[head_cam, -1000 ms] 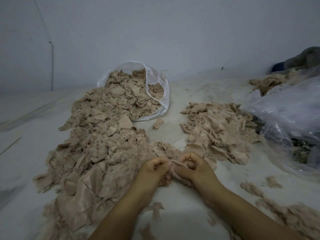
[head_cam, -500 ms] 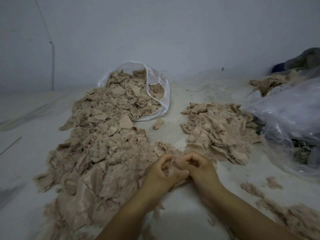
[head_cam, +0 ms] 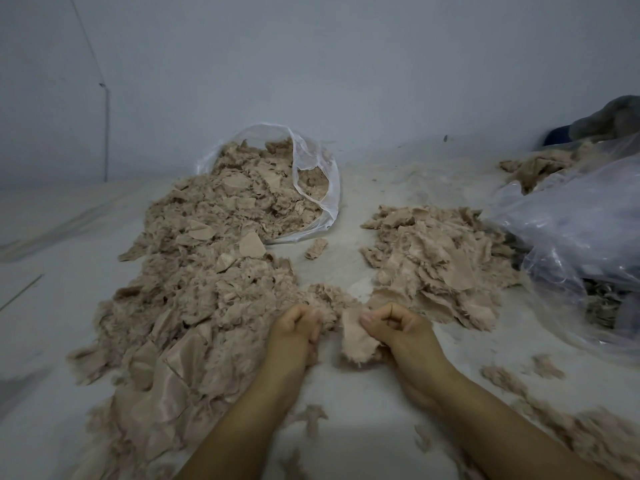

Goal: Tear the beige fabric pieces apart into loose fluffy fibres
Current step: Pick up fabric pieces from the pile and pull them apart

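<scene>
Hands apart now: right hand [head_cam: 398,327] pinches fabric piece [head_cam: 356,341], left hand [head_cam: 296,323] grips fluff; bag [head_cam: 311,161] holds scraps.

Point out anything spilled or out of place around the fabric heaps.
The clear plastic bag by the wall lies on its side, beige scraps spilling from its mouth into the big left heap. One scrap lies alone between the heaps. Loose fluff is strewn at the right.

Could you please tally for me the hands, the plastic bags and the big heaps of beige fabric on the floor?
Hands: 2, left hand and right hand
Plastic bags: 2, bag by the wall and bag at right
Big fabric heaps: 2, left heap and right heap
Total: 6
</scene>
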The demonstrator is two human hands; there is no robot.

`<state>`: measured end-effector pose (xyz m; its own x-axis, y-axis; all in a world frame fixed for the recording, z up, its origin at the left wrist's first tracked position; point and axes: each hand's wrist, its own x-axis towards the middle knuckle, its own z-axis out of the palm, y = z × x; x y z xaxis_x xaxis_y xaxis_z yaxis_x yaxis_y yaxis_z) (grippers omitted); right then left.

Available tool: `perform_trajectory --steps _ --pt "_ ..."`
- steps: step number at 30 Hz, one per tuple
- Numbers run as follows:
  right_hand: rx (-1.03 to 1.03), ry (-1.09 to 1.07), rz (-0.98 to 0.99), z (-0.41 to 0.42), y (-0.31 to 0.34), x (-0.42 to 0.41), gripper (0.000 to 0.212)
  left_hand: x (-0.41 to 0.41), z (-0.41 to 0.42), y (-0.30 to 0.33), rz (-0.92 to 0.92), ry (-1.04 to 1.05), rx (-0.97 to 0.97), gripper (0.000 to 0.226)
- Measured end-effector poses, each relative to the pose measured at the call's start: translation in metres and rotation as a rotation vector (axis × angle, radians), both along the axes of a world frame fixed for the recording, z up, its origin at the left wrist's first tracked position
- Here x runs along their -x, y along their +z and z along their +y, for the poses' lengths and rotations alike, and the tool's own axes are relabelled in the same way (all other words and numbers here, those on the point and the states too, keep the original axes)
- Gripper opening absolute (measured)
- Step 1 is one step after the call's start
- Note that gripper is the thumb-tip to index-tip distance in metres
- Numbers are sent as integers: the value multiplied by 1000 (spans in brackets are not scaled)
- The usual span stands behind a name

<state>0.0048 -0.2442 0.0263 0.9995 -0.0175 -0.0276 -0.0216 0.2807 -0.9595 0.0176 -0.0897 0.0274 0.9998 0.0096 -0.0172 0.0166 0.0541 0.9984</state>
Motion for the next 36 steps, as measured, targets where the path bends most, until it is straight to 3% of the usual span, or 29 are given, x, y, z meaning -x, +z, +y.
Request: perform_trajectory --steps 2,4,6,7,8,11,14,15,16,17,18,19,21,24,27,29,31,33,36 --pt "-50 -89 -8 -6 4 -4 13 -4 7 1 17 4 21 25" --pt "-261 -232 -11 -15 8 -12 9 -3 6 2 13 -42 11 26" --pt "-480 -280 12 -23 10 -17 19 0 -1 1 -14 -65 -17 30" --pt "-472 -260 46 -23 9 -17 23 2 -4 1 -45 -71 -62 32" --pt "-368 -213 79 -21 5 -16 22 4 -5 0 -95 -75 -138 33" --pt "246 -117 -13 -4 -6 -13 2 6 -2 -5 -249 -55 -376 26" --pt "902 -36 -156 3 -2 -25 40 3 0 -8 -309 4 -454 17" --pt "1033 -4 -172 4 2 -29 46 2 1 -8 -346 10 -502 20" --pt "1109 11 -192 5 6 -30 37 2 2 -9 -393 -1 -563 24" --pt "1099 33 -214 6 7 -30 16 1 3 -9 -442 -26 -625 31" --pt "1033 69 -236 5 7 -28 9 1 4 -9 -478 -57 -681 39" --pt "892 128 -213 3 4 -25 19 0 6 -9 -491 -89 -725 48" --pt "526 264 -137 1 0 -15 18 -1 8 -9 -461 -129 -755 52" --pt "287 255 -84 -9 -6 -8 23 -2 10 -5 -323 -78 -579 19" --pt "143 233 -67 -10 -6 -6 33 2 9 2 -195 -104 -292 15" --pt "103 361 -92 -8 -2 -2 40 5 6 5 -112 -227 -120 24" --pt "154 457 -109 -6 -2 2 34 9 1 6 -117 -306 -151 23" --pt "210 404 -73 -8 -5 1 31 10 0 5 -170 -273 -226 12" --pt "283 218 -83 -8 -10 -2 13 9 0 4 -208 -189 -229 17"
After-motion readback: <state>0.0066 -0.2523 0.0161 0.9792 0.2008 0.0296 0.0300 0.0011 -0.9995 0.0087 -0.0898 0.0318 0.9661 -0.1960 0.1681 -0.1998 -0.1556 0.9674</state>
